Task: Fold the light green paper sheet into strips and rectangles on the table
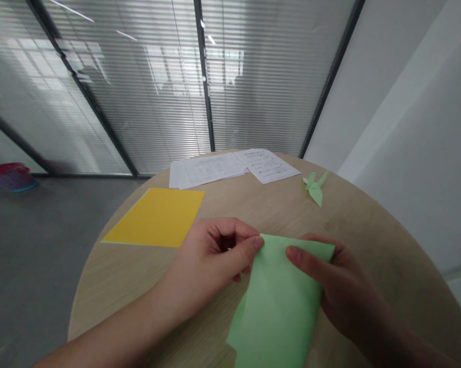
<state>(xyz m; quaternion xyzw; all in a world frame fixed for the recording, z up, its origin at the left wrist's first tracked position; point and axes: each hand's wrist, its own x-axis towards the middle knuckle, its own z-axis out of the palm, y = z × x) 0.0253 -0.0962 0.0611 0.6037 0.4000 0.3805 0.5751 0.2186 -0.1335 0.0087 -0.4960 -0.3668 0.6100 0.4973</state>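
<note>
A folded sheet of light green paper point(280, 301) is held up over the table, its lower end running out of the picture. My left hand point(219, 250) pinches its upper left corner between thumb and index finger. On the other side, my right hand point(338, 281) grips the upper right part, thumb on the near face and fingers behind. A smaller flap of the paper sticks out at the lower left. Beyond my right hand, a folded green paper crane point(315, 188) lies on the table.
The round wooden table point(146, 286) carries a stack of yellow paper point(154, 217) at the left and printed white sheets point(211, 169) at the far edge. Past it stand glass partitions with blinds point(157, 102) and a white wall point(418, 128). A red and blue basket point(10, 177) rests on the floor.
</note>
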